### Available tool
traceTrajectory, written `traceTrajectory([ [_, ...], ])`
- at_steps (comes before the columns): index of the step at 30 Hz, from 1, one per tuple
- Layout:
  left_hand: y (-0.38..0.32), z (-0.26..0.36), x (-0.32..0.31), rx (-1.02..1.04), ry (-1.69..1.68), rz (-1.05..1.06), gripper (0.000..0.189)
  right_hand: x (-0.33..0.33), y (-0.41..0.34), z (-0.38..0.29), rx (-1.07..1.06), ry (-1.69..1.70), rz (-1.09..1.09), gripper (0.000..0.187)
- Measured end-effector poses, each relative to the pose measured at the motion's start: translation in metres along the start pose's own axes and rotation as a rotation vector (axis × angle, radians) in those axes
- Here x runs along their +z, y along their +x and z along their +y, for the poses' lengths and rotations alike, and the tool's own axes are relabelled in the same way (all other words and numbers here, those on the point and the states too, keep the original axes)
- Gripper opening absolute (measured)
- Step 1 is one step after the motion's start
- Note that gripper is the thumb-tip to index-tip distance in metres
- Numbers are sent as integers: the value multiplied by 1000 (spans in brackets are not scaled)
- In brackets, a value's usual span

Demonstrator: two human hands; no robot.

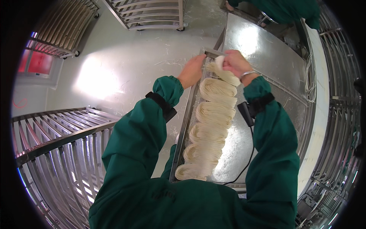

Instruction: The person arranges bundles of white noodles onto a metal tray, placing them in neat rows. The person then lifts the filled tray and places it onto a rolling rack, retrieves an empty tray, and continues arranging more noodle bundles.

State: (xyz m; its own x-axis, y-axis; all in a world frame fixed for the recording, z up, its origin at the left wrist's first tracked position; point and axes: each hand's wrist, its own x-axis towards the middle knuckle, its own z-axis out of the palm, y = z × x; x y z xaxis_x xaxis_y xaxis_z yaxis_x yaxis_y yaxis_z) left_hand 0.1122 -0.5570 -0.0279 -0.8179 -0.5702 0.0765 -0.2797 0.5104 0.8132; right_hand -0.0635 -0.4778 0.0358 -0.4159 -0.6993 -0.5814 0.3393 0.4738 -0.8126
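Note:
A metal mesh tray (pixel 228 137) lies before me on a steel table, with several folded bundles of pale noodles (pixel 216 114) in a column along its left side. At the tray's far left corner, my left hand (pixel 193 71) rests with its fingers at the frame. My right hand (pixel 236 63) has its fingers closed on the noodle bundle (pixel 226 75) at the far end of the column. That bundle is partly covered by the fingers. The nearest bundles reach down to my green-clad chest.
Wheeled steel racks stand at the top (pixel 154 14), upper left (pixel 68 25) and lower left (pixel 65 137). A steel surface (pixel 248 37) extends beyond the tray. Another person's green sleeve (pixel 288 10) is at the top right. Loose strands hang over a pale ledge (pixel 314 114).

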Motion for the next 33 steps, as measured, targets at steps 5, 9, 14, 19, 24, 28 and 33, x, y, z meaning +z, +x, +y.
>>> traceTrajectory([
  [5, -4, -3, 5, 420, 506, 55, 51, -9, 31, 37, -385, -821, 262, 38],
  [9, 3, -5, -2, 478, 892, -195, 54, -33, 23, 60, -708, -1446, 424, 31],
  [14, 8, -12, -17, 445, 908, -307, 54, -40, 23, 64, -965, -1670, 335, 21],
  [19, 9, -12, -12, 460, 891, -297, 52, -42, 23, 73, -1016, -1742, 367, 19],
  [24, 13, -25, -7, 535, 860, -287, 69, -50, 30, 95, -770, -1607, 615, 20],
  [28, 23, -42, -3, 483, 863, -308, 65, -66, 11, 96, -644, -1367, 795, 28],
  [33, 31, -32, -4, 437, 813, -240, 49, -142, -68, 131, -643, -800, 840, 29],
])
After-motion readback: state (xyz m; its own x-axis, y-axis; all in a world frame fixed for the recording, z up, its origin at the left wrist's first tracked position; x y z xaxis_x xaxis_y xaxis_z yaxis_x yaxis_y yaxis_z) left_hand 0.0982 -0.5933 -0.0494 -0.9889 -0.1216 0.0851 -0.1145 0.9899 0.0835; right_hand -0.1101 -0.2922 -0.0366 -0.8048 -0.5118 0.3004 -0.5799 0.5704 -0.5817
